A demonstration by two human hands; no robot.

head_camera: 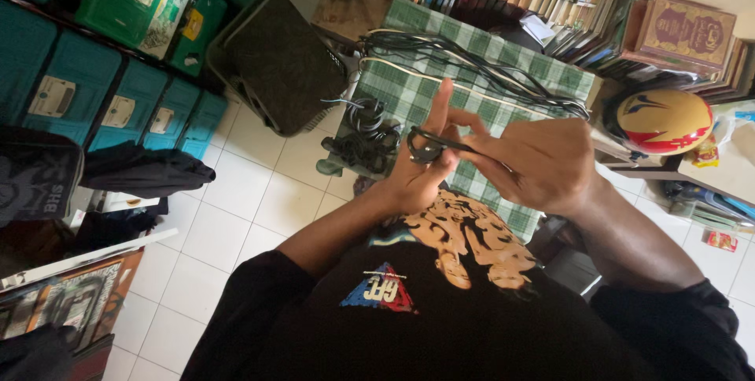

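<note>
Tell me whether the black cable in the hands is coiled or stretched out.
Coiled: the black cable forms a small loop between the left hand and right hand.

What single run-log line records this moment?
left hand: loops black cable | right hand: pinches same cable | below: green checked cloth with more cables | floor: white tiles

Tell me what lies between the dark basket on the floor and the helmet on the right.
In the head view, the green checked cloth with long black cables draped over it fills the stretch between the dark basket and the yellow-and-red helmet.
</note>
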